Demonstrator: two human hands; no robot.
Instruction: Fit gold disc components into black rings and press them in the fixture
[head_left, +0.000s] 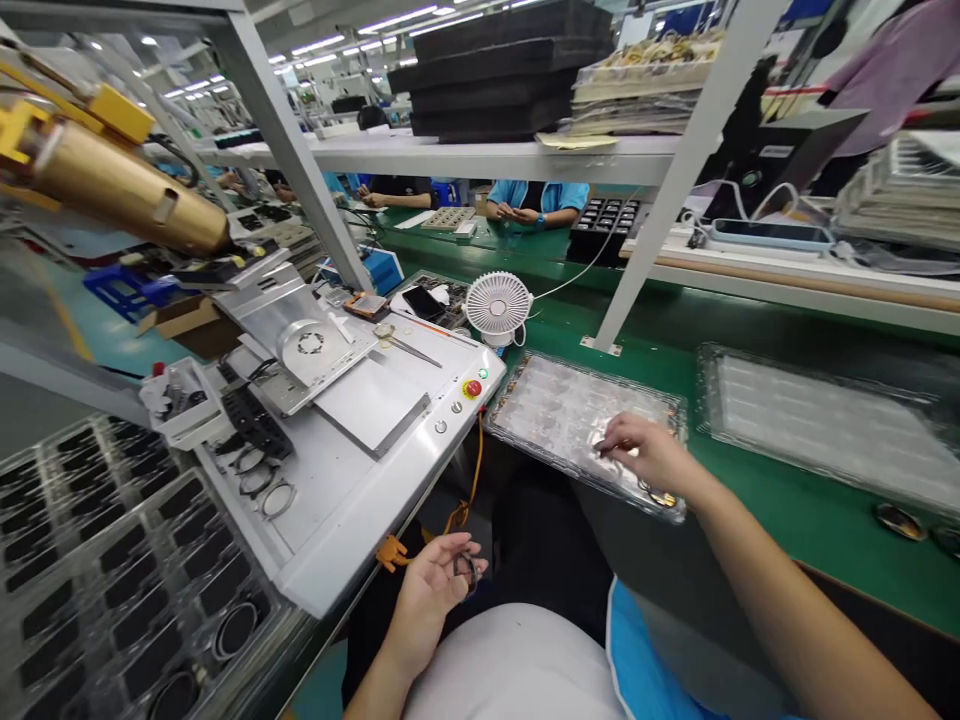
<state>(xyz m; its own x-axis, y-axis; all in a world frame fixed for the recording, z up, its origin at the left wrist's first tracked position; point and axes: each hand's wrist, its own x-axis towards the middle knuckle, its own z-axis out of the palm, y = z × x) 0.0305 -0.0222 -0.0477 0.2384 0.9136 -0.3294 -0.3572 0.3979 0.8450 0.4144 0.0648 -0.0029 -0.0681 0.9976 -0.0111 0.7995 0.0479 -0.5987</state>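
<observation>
White shirt point(510, 665) is seen closest; just past it, a dark ring point(472, 572) is held kinda loosely in the left hand point(435, 585). Far-right of that, the clear tray point(551, 395) is slanted left-far to right-near, a small dark bit point(599, 449) being pinched over it by the nearer right hand point(649, 455).

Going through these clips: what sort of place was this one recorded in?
Most likely a factory assembly floor: a white machine with a red stop button, a clear plastic tray on the green bench, and a co-worker in a blue jacket across it suggest that.
</observation>
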